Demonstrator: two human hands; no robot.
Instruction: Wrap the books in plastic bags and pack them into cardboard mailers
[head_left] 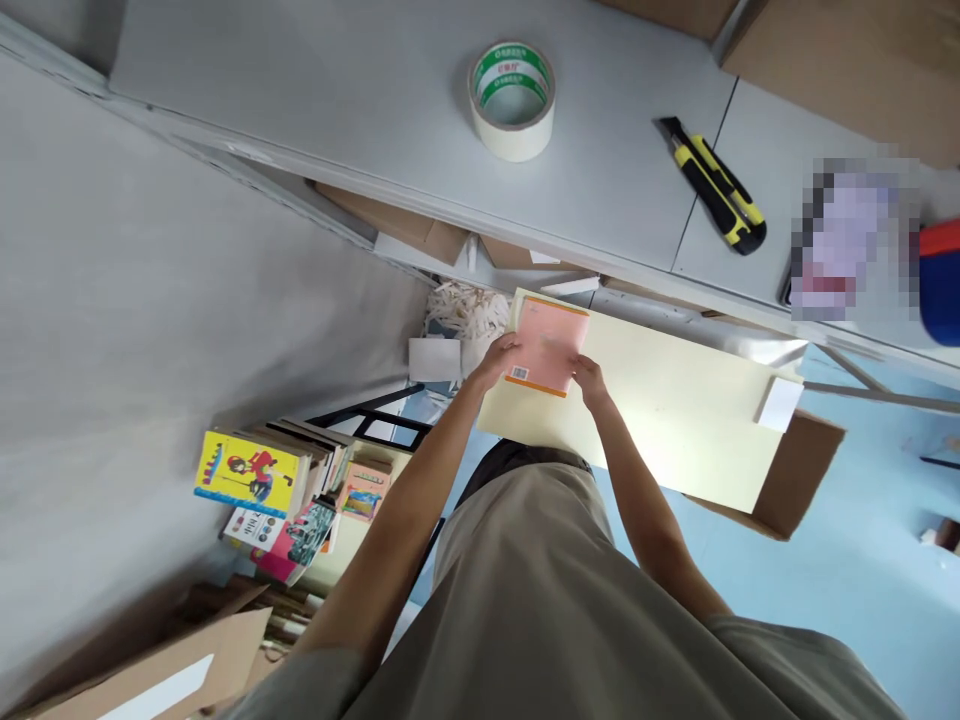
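Both my hands hold a thin pink book (546,345) with a barcode on its back cover. My left hand (496,360) grips its left edge and my right hand (589,380) grips its lower right corner. The book is held over a large pale yellow sheet (675,400) that lies on an open cardboard box (795,480) below the table edge.
On the grey table (360,90) lie a roll of tape (513,98) and a yellow-black utility knife (714,186). A blue and red object (940,280) sits at the right edge. Stacked books (289,495) and another cardboard box (172,665) are at the lower left.
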